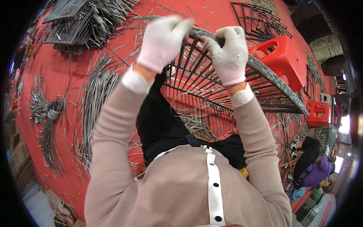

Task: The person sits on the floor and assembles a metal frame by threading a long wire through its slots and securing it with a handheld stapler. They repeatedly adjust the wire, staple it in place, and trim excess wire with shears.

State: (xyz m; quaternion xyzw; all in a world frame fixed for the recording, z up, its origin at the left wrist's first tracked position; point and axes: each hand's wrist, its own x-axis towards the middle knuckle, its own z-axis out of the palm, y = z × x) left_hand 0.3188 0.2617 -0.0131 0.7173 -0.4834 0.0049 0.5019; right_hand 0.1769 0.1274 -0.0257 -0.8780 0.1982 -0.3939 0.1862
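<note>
A dark frame of thin bars stands before me, its curved rim [281, 82] wrapped in flat grey strips. At the top of that rim is my left hand [162, 44], in a white and pink glove, slightly blurred, with its fingers pinched together. A loose grey strip [145, 17] runs out to the left from behind it; the exact grip is hidden. My right hand [230, 55], gloved alike, is closed at the wrapped rim a little to the right, thumb against it. Between the hands a short stretch of wrapped rim shows.
Red plastic stools [293, 62] stand at the right, behind the frame. Grey strips [99, 100] lie in bundles on the red floor [72, 128] at left, below stacked grey panels [81, 28]. A black frame [261, 20] lies far right. A person in purple [317, 172] sits at right.
</note>
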